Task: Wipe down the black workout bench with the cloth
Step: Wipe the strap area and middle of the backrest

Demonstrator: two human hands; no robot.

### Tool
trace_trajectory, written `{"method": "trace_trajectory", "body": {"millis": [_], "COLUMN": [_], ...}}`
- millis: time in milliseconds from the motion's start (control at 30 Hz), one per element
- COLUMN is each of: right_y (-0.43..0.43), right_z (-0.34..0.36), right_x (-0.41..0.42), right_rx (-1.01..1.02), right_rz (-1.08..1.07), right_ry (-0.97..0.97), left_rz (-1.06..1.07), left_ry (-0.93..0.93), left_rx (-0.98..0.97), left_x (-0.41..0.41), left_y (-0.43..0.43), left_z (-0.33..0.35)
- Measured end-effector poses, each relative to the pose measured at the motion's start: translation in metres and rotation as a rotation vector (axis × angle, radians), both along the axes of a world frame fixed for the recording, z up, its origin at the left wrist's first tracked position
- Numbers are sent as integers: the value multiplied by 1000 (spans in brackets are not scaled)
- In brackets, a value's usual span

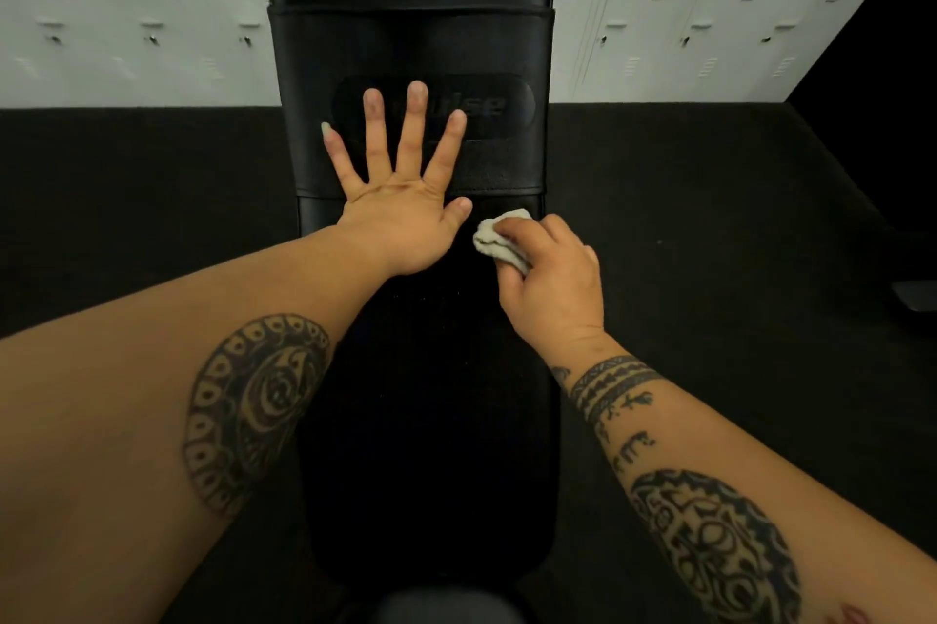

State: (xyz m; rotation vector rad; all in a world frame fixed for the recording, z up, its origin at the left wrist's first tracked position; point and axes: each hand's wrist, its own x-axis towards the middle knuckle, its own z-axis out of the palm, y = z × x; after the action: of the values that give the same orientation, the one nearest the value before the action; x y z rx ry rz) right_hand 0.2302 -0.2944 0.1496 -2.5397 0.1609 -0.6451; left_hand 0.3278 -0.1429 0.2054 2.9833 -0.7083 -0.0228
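Observation:
The black workout bench [410,420] runs straight away from me down the middle of the view, its padded backrest rising at the far end with a logo patch. My left hand [400,197] lies flat on the pad with fingers spread, partly over the logo. Just to its right, my right hand [550,268] grips a small crumpled pale cloth [494,238] and holds it against the bench surface near the right edge, below the stitched seam.
Dark carpeted floor [710,243] lies on both sides of the bench. White lockers [127,15] line the far wall behind the backrest. A dark object [917,301] sits on the floor at the right edge.

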Motion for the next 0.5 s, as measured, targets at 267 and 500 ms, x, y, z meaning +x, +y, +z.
{"method": "trace_trajectory", "body": {"millis": [267,500], "right_y": [-6,5], "right_z": [25,15], "right_x": [2,5], "right_rx": [-23,28], "right_rz": [40,-43], "right_ry": [163,93], "left_rz": [16,-36], "left_ry": [19,-72], "left_rx": [1,-52], "left_x": [-2,2], "left_y": [-1,4], "left_z": [3,-6]}}
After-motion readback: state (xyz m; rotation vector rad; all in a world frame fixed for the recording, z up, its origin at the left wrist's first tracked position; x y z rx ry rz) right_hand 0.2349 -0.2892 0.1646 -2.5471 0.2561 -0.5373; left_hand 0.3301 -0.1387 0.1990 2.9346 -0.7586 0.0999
